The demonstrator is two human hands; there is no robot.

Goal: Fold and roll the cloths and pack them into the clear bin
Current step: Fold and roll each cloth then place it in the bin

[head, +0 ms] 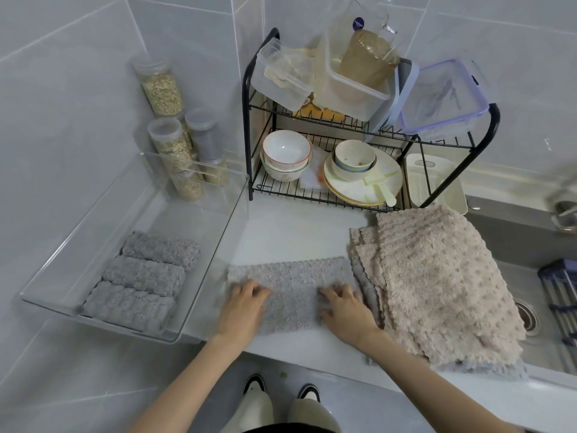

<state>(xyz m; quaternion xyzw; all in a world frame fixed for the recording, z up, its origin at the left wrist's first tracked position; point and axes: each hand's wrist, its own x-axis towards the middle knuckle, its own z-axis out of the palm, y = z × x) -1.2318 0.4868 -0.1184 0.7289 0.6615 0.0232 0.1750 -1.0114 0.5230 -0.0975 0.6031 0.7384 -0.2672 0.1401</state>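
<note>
A grey cloth (292, 284) lies flat on the white counter in front of me. My left hand (242, 309) rests palm down on its left part, fingers spread. My right hand (345, 310) presses on its right part, fingers curled onto the fabric. To the left stands the clear bin (218, 245), holding three rolled grey cloths (143, 276) side by side at its near end. A stack of beige cloths (437, 285) lies to the right of the grey cloth, partly over the sink edge, with a grey cloth showing beneath it.
A black dish rack (371, 132) with bowls, plates and plastic containers stands behind the cloths. Jars of grain (162, 89) stand in the back corner behind the bin. The sink (530, 276) is at the right. The counter's front edge runs just below my wrists.
</note>
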